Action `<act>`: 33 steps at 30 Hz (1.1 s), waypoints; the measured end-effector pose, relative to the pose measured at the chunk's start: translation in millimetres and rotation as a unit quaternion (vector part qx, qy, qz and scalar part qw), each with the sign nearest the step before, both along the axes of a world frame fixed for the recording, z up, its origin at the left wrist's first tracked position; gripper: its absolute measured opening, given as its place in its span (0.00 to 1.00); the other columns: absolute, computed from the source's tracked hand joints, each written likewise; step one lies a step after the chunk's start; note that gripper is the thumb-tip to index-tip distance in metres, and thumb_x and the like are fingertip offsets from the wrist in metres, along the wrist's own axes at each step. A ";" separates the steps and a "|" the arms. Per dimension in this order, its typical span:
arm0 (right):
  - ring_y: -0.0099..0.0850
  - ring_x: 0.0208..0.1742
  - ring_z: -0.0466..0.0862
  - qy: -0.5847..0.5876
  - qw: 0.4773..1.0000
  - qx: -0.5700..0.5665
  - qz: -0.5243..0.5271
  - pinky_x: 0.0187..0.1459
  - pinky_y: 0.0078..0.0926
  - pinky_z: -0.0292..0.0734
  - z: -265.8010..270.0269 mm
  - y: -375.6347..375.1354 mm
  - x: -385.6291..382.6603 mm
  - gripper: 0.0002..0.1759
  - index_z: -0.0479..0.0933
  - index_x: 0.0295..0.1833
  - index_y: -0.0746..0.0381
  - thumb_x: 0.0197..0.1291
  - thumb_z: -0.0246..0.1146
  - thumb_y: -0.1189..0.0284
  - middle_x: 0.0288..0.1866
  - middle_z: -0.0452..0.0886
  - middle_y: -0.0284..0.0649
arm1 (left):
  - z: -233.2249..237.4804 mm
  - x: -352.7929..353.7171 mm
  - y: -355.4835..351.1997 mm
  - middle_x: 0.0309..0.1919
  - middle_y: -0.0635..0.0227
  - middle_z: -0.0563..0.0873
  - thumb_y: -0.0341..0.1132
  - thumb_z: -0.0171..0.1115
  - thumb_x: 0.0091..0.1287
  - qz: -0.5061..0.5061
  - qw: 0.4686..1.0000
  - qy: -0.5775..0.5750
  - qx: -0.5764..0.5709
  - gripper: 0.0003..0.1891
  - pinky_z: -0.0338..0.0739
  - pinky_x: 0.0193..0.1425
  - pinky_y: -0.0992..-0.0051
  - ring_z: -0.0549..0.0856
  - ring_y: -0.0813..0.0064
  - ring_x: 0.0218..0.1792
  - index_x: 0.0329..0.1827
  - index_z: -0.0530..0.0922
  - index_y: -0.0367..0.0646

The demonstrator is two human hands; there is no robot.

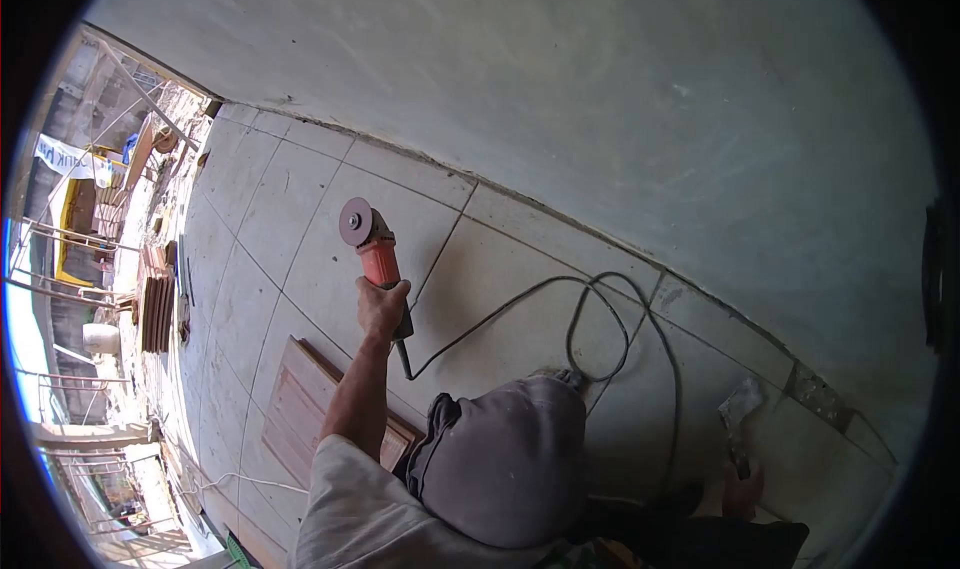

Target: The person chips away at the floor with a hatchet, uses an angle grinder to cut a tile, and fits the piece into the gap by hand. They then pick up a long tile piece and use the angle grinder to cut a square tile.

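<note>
Arm outstretched, left hand [382, 307] has grip wrapped round angle grinder [372, 247]; right hand [743, 491] clasps trowel [738, 409].

Wooden panel [300, 409] on tiled floor [300, 199]

The left hand [381, 307] covers the rear grip of the grinder [372, 244]; forearm [358, 389] and cap [505, 459] hide part of the wooden panel [300, 409]. The right hand [742, 489] is half hidden, its blurred tool [738, 409] perhaps a trowel
</note>
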State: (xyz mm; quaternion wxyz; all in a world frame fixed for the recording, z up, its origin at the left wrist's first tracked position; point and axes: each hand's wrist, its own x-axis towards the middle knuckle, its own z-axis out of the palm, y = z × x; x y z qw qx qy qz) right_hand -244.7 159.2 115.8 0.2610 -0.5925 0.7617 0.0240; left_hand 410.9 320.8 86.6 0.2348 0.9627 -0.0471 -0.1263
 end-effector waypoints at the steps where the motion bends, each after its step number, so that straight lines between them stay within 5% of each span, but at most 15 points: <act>1: 0.43 0.47 0.80 0.004 1.000 -0.001 0.004 0.51 0.39 0.73 -2.3 -2.2 -5.4 0.30 0.73 0.54 0.70 0.49 0.70 0.63 0.44 0.78 0.51 | -3.0 7.7 0.0 0.41 0.50 0.83 0.49 0.69 0.48 0.031 0.999 0.006 0.021 0.34 0.77 0.52 0.57 0.85 0.52 0.43 0.51 0.66 0.36; 4: 0.40 0.43 0.79 -0.004 0.999 -0.026 -0.022 0.49 0.38 0.73 -21.5 6.9 -34.3 0.30 0.73 0.54 0.70 0.49 0.70 0.64 0.40 0.78 0.50 | -29.9 29.5 12.9 0.43 0.48 0.83 0.51 0.70 0.47 0.090 0.995 0.011 0.048 0.37 0.77 0.53 0.57 0.85 0.51 0.46 0.53 0.67 0.35; 6: 0.39 0.40 0.79 -0.057 0.985 -0.141 -0.080 0.46 0.37 0.73 -30.0 10.6 -39.6 0.27 0.74 0.50 0.70 0.49 0.69 0.63 0.37 0.78 0.48 | -35.9 33.5 20.9 0.44 0.47 0.83 0.52 0.70 0.46 0.122 0.991 0.006 0.055 0.38 0.77 0.53 0.58 0.85 0.51 0.46 0.54 0.67 0.34; 19: 0.33 0.33 0.73 -0.063 0.981 -0.172 -0.070 0.39 0.33 0.70 -27.7 -6.9 -35.4 0.18 0.74 0.39 0.70 0.53 0.65 0.64 0.29 0.75 0.42 | -37.2 21.1 17.6 0.46 0.47 0.83 0.54 0.68 0.47 0.121 0.989 -0.010 0.090 0.37 0.74 0.56 0.56 0.84 0.49 0.49 0.52 0.69 0.35; 21: 0.44 0.48 0.82 -0.020 0.992 -0.090 -0.088 0.51 0.35 0.74 -20.6 -9.1 -33.8 0.29 0.74 0.53 0.79 0.54 0.66 0.65 0.48 0.82 0.54 | -38.7 21.1 20.6 0.46 0.47 0.83 0.55 0.68 0.47 0.120 0.989 -0.012 0.089 0.37 0.74 0.56 0.56 0.83 0.49 0.50 0.53 0.69 0.35; 22: 0.44 0.48 0.82 -0.018 0.991 -0.089 -0.093 0.51 0.35 0.74 -25.7 -10.0 -32.1 0.29 0.74 0.53 0.79 0.54 0.66 0.65 0.48 0.82 0.54 | -42.1 23.4 24.1 0.47 0.46 0.83 0.55 0.68 0.47 0.127 0.986 -0.029 0.105 0.38 0.74 0.57 0.56 0.83 0.49 0.51 0.53 0.69 0.35; 24: 0.37 0.44 0.80 -0.197 0.964 -0.135 -0.116 0.47 0.31 0.74 -40.2 -3.3 -41.6 0.27 0.75 0.52 0.80 0.56 0.65 0.66 0.45 0.82 0.47 | -51.3 26.0 22.4 0.49 0.43 0.82 0.58 0.71 0.45 0.118 0.987 -0.039 0.103 0.42 0.73 0.60 0.58 0.82 0.47 0.54 0.56 0.69 0.33; 26: 0.25 0.33 0.73 -0.180 0.948 -0.075 -0.250 0.36 0.26 0.70 -42.6 -2.3 -34.8 0.20 0.77 0.43 0.73 0.59 0.65 0.64 0.33 0.77 0.36 | -56.6 25.0 26.1 0.48 0.41 0.82 0.58 0.69 0.51 0.085 0.993 -0.042 0.071 0.41 0.74 0.58 0.55 0.82 0.46 0.52 0.56 0.68 0.30; 28: 0.23 0.30 0.73 -0.205 0.924 -0.048 -0.319 0.33 0.25 0.70 -15.8 -7.3 -5.6 0.22 0.77 0.43 0.69 0.56 0.69 0.59 0.30 0.75 0.35 | -28.9 3.6 6.5 0.47 0.40 0.82 0.55 0.69 0.54 0.056 0.998 0.015 0.021 0.41 0.76 0.55 0.57 0.83 0.47 0.50 0.56 0.68 0.25; 29: 0.23 0.30 0.73 -0.220 0.913 -0.081 -0.334 0.32 0.27 0.70 -34.4 -1.0 -14.5 0.22 0.77 0.42 0.67 0.56 0.69 0.58 0.29 0.75 0.34 | -73.2 23.8 23.7 0.47 0.39 0.82 0.53 0.67 0.57 0.081 0.986 -0.082 0.120 0.38 0.77 0.55 0.59 0.83 0.47 0.50 0.57 0.69 0.25; 30: 0.22 0.22 0.71 -0.266 0.901 -0.074 -0.334 0.24 0.25 0.67 -3.8 -7.4 5.6 0.18 0.73 0.37 0.62 0.58 0.67 0.58 0.25 0.70 0.32 | -81.6 -1.5 -24.8 0.47 0.39 0.82 0.53 0.67 0.57 0.017 0.992 -0.064 0.106 0.38 0.77 0.55 0.59 0.83 0.47 0.50 0.57 0.69 0.25; 33: 0.22 0.22 0.71 -0.380 0.821 -0.078 -0.419 0.24 0.26 0.67 -11.2 -8.6 -3.3 0.13 0.71 0.35 0.58 0.61 0.65 0.62 0.25 0.70 0.31 | -106.6 -27.2 -79.0 0.49 0.39 0.82 0.51 0.67 0.58 -0.146 0.983 -0.030 0.107 0.37 0.77 0.55 0.59 0.83 0.47 0.51 0.58 0.69 0.25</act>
